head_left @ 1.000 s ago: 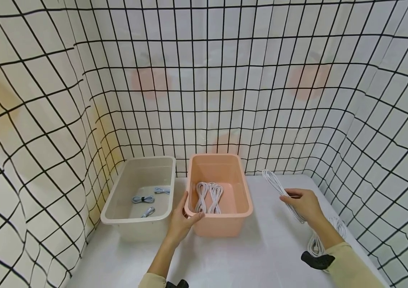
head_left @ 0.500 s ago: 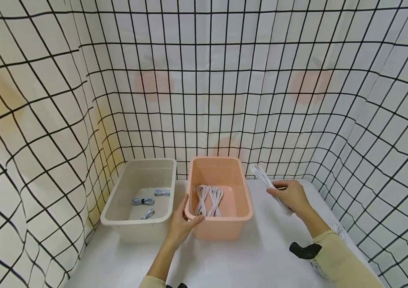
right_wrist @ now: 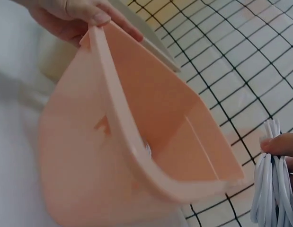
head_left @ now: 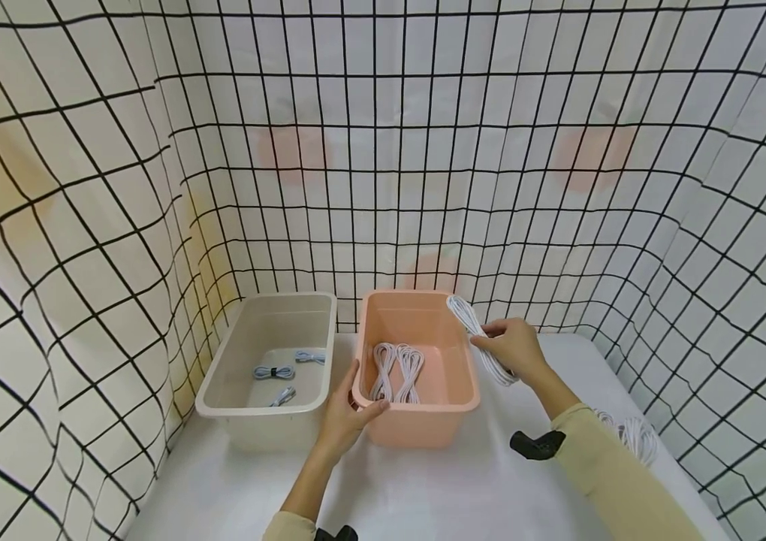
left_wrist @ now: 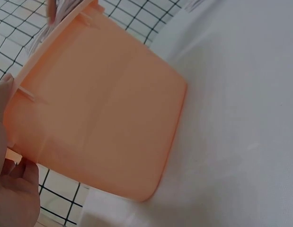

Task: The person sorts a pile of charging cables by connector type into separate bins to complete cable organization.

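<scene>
My left hand grips the near left corner of a peach plastic bin, thumb along the front rim and fingers at the side. In the left wrist view the bin's outer wall fills the middle. Two coiled white cables lie inside the bin. A third coiled white cable is pinched between the thumb and fingers of my right hand. It slants over the bin's right rim in the head view. The right wrist view shows the coil hanging below the thumb, beside the bin's rim.
Left of the peach bin stands a beige bin holding several small light-blue cable bundles. More white cables lie on the white table at right, partly behind the right sleeve. Black netting surrounds the back and sides.
My right hand has moved left with the coiled white cable, from the table's right side to the peach bin's right rim. The left hand keeps its grip on the bin.
</scene>
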Available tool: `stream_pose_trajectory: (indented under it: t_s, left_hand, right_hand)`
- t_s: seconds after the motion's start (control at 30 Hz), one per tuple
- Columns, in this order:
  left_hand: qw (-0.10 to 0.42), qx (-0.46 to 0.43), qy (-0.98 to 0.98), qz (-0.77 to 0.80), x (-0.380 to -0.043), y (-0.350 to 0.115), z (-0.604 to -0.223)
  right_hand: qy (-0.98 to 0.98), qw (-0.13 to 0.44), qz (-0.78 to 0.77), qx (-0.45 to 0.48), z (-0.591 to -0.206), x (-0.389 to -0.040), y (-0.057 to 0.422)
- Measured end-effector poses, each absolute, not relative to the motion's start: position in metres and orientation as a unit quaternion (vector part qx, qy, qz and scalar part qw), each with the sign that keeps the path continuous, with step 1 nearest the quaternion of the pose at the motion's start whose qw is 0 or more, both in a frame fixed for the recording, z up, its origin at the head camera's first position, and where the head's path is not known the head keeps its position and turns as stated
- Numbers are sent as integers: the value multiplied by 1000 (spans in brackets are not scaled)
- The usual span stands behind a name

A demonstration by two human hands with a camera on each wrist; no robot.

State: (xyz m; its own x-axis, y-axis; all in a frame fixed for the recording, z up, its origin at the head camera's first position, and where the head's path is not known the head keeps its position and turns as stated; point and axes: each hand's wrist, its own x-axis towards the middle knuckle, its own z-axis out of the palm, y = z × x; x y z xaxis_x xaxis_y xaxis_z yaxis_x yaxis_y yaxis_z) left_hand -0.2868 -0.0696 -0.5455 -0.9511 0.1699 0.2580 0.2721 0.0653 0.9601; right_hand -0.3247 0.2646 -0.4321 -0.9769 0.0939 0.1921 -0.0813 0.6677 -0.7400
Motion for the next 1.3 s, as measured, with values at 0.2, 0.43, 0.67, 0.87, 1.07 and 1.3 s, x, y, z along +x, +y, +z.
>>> stream_pose_trajectory:
  t_s: [0.2, 0.43, 0.67, 0.87, 1.07, 1.3]
  left_hand:
    - [38, -151, -724, -672, -288, -69, -546]
    - [34, -150, -723, -673, -287, -67, -545]
    - [37, -159, -716, -679, -287, -67, -544]
    - [32, -150, -717, -680, -287, -69, -546]
    - [28, -152, -714, -683, -279, -70, -532]
    - [25, -149, -722, -675, -274, -70, -521]
  right_hand:
    - [-904, 107, 413, -22, -425, -338, 241]
    - [-868, 90, 486, -55, -429, -350, 229]
    - [-876, 98, 471, -39, -439, -349, 236]
    - [-894, 93, 438, -21, -446, -346, 243]
    - [-900, 93, 426, -5, -448, -342, 246]
    - [-905, 80, 419, 14, -446, -336, 251]
